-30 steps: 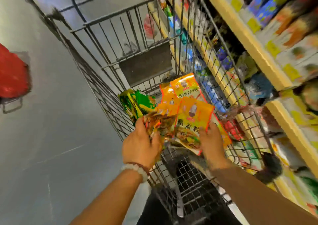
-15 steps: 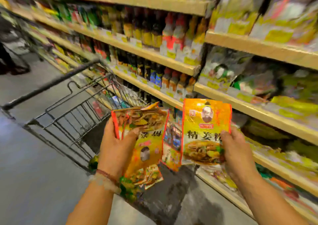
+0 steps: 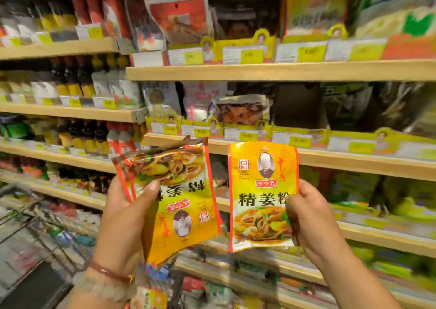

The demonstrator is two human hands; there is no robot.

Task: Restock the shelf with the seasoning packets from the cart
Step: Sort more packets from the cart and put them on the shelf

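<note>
While shelf goods (image 3: 238, 112) blur, each hand's fingers (image 3: 151, 188) pinch seasoning packets (image 3: 262, 195).

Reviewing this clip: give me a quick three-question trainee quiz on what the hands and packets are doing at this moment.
1. True or false: the right hand holds its seasoning packet with the print upright.
2. The left hand grips: A) one bottle B) a stack of packets with the front one upside down C) nothing.
3. Fill in: behind the packets stand wooden ____ with yellow price tags.

Key: 1 true; 2 B; 3 shelves.
</note>
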